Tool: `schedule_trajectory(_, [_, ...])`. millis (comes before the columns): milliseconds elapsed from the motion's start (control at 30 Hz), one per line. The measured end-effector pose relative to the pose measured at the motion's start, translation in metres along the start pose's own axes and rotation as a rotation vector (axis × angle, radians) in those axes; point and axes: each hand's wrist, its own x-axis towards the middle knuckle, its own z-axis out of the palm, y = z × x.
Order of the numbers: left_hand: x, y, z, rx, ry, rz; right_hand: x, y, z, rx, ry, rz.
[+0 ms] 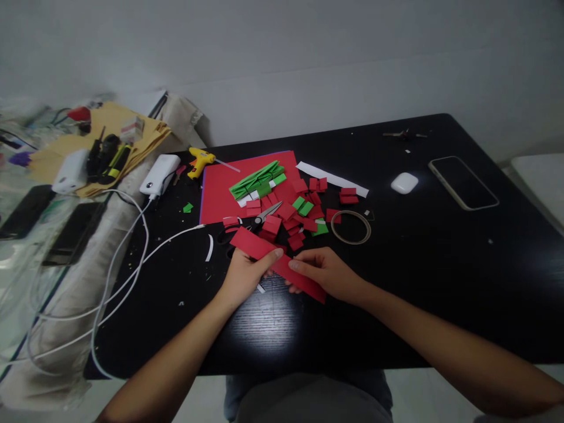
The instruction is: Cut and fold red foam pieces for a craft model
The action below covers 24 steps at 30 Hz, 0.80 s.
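Note:
A long strip of red paper [282, 265] lies tilted between my two hands, above the table's near middle. My left hand [247, 273] is closed on its left part, thumb on top and fingers beneath. On the right part, my right hand [324, 271] pinches the strip between thumb and fingers. Just beyond are several folded red paper pieces [269, 228], a few green folded pieces [303, 205] and scissors [267, 217], their dark handles partly covered by the strip. A bundle of folded green paper [258, 181] rests on red sheets [215, 194].
Behind and left sits a yellow glue gun [201, 163]. Right of the folded pieces lies a tape roll [351, 228]; farther right are a white earbud case [404, 183] and a phone [462, 182]. White cables [145, 258] trail across the black table's [418, 305] left side.

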Motion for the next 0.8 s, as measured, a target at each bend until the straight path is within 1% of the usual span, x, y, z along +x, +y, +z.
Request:
schedule_trajectory(100, [-0.0004,-0.0014,0.0017,0.004,-0.103,-0.024,0.0001,-0.0008,0.0007,0.000,0.000,-0.017])
schedule_trajectory(167, [-0.0005,-0.0028,0.0025,0.019,-0.150,-0.034,0.0002,-0.0014,0.0011,-0.006,-0.001,-0.027])
schedule_trajectory(467, [-0.0008,-0.0013,0.0035,0.023,-0.104,-0.020,0.0005,-0.0016,0.0005,-0.027,-0.001,-0.023])
schedule_trajectory(800, [-0.0006,-0.0017,0.0032,0.017,-0.117,-0.016,0.0018,0.0027,-0.0009,0.002,-0.005,-0.019])
